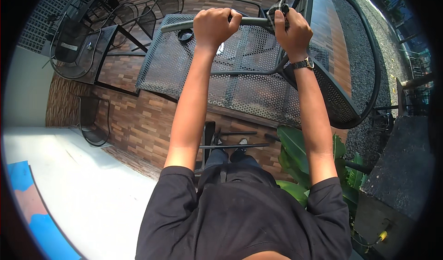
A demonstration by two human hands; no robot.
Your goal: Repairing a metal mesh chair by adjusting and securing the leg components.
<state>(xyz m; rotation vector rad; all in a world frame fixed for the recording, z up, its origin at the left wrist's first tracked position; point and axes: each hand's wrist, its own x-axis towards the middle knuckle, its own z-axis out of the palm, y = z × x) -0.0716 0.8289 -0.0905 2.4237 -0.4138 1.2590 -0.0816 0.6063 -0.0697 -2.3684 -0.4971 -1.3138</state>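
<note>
Holds a grey metal tube (pixel 253 21) over a perforated table (pixel 244 96); clamps it in the fisted left hand (pixel 214 28); clutches a checked cloth (pixel 276 14) beside it in the curled right hand (pixel 295 35); cannot tell of any grip on metal there; shows a dark round dish (pixel 185 35) left of the left hand, wood-patterned floor (pixel 134 117) around, green leaves (pixel 293 151) lower down.

- Left hand (pixel 213 27) fisted around grey metal tube (pixel 254 21)
- Right hand (pixel 294 34) grips dark checked cloth (pixel 277 12) at the tube's right part, watch (pixel 303 63) on wrist
- Both over perforated metal table (pixel 254 96), round black dish (pixel 185 35) near left hand
- Wood-patterned floor (pixel 138 131) around
- Green leaves (pixel 291 151) beside right forearm
</note>
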